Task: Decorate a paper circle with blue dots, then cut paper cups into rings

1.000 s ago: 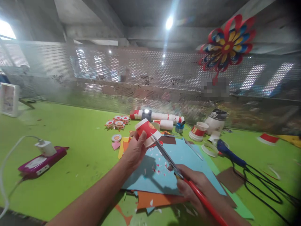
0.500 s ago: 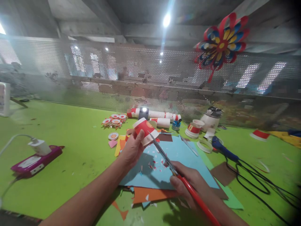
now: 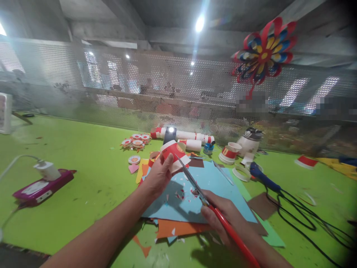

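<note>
Between its thumb and fingers, my left hand (image 3: 160,175) grips a red and white paper cup (image 3: 172,149), tilted in the air above the blue paper (image 3: 195,208). My right hand (image 3: 220,212) is closed around the red handles of a pair of scissors (image 3: 195,185). The scissor blades point up and left, with their tips against the cup's red side; whether they are cutting into it I cannot tell. Small red and white paper scraps (image 3: 182,195) lie on the blue sheet under the hands.
A blue glue gun (image 3: 264,178) with a looping black cord lies right, near cut cup rings (image 3: 241,173). A purple power strip (image 3: 44,188) with a plugged charger sits left. Several paper wheels (image 3: 136,142), a white and red tube (image 3: 184,135) and a cup (image 3: 230,152) stand behind.
My left hand and the cup have shifted slightly right, and the cup has turned a little. The scissors stay at the cup with almost no movement.
</note>
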Tool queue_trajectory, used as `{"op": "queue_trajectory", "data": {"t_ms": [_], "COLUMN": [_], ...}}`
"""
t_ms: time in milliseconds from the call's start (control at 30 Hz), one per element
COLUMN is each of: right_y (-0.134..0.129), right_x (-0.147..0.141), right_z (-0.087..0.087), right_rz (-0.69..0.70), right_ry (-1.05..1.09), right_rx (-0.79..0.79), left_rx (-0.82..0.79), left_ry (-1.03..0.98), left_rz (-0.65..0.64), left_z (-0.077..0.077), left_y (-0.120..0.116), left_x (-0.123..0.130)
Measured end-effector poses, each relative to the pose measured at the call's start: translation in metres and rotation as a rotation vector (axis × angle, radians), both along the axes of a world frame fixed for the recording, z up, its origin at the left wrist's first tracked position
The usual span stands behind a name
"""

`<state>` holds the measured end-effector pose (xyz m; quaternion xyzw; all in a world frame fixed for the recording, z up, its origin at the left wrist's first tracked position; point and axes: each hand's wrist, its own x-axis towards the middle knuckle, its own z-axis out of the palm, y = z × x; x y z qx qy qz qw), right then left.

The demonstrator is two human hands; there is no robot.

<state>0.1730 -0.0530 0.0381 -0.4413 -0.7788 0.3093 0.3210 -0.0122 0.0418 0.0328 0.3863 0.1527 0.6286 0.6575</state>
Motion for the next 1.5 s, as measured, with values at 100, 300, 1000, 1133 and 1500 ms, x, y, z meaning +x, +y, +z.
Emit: {"op": "queue_trajectory", "data": {"t_ms": [100,300,1000,1133,1500], "right_y": [-0.001,-0.003,-0.007,-0.005,-0.005], "right_x": [0.0,-0.003,-0.005,-0.004,-0.006], "right_z": [-0.001,-0.002,-0.01,-0.01,-0.011], "right_rz": [0.001,-0.043,-0.165,-0.164,-0.123], "right_ry": [-0.005,0.004,-0.031,-0.051,0.026], "right_rx": [0.006,0.027,0.049,0.075,-0.019], "left_rx": [0.005,0.013,0.02,0.023,0.02], "left_ry": [-0.011,-0.026,0.019,0.018,0.013], "left_rz": [-0.008,-0.02,-0.045,-0.041,-0.053], "left_z": [0.0,-0.001,-0.005,-0.004,-0.003], "left_y": [-0.001,-0.001,0.001,0.0,-0.003], "left_x": [0.001,0.0,0.001,0.001,0.003]}}
